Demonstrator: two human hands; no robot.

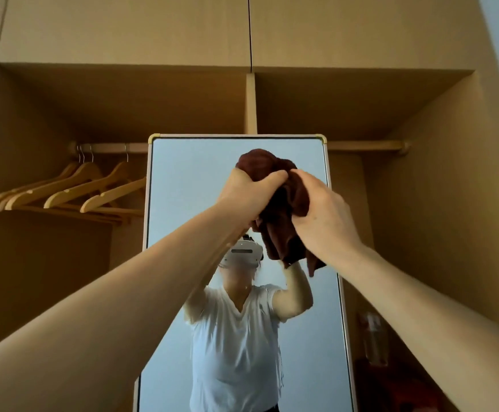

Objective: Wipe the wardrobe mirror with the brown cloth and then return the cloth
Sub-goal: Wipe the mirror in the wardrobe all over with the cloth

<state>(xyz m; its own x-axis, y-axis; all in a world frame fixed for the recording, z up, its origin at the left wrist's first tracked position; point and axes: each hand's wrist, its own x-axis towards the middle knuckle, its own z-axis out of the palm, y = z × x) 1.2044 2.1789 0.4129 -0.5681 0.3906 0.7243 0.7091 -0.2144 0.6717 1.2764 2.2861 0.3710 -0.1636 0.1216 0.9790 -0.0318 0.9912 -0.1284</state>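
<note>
**Brown cloth** (281, 233). Bunched and held high in front of the wardrobe mirror (183, 179), close under its top edge and a little right of centre. The long axis runs from 12 to 6 o'clock, with a rounded wad above and loose folds hanging below both hands. Whether the wad is actually touching the glass cannot be told.

**Left hand** (249, 193). The grip is tight, with fingers curled round the neck of the wad and the thumb laid across toward 3 o'clock. The wad stands out of the fist toward 12 o'clock. The forearm reaches up from 7 o'clock, nearly straight.

**Right hand** (322, 215). The grip is closed over the cloth's right flank, back of the hand outward, fingertips lost in the folds. The cloth lies at 9 o'clock from this hand, and its tail drops toward 6 o'clock past the wrist. The forearm rises from 5 o'clock, wrist bent inward.

**Relation.** The hands sit just beside each other, the left slightly higher and carrying the wiping end. Nearly all the glass lies toward 6 o'clock, so the coming stroke likely runs downward.

**Surroundings.** Wooden hangers (64, 188) on the rail, at 9 o'clock from the mirror.
</note>
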